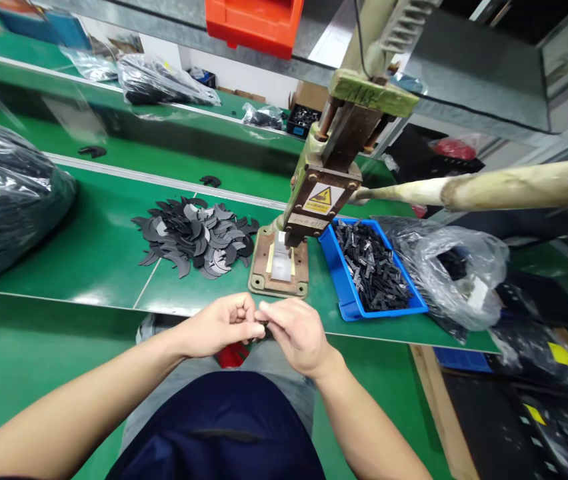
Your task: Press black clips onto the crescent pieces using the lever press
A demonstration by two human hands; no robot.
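My left hand (224, 325) and my right hand (298, 333) meet in front of the table's near edge, fingertips pinched together. A small dark piece shows between them, mostly hidden by the fingers, so its kind cannot be made out. Just beyond the hands stands a green hand press (309, 180) with a brown base plate (259, 270) and a pale metal fixture (281, 263) on it. To the left of the press lies a heap of black and grey crescent-shaped pieces (199, 233). On its right, a blue bin (351, 310) holds many small black parts (371, 267).
The press's long lever (489, 183) reaches out to the right. A large plastic bag (9, 200) fills the left side, and a clear bag (464, 273) lies beyond the blue bin. An orange bin (255, 27) sits on the overhead shelf. Loose crescent pieces (211, 181) lie near the divider.
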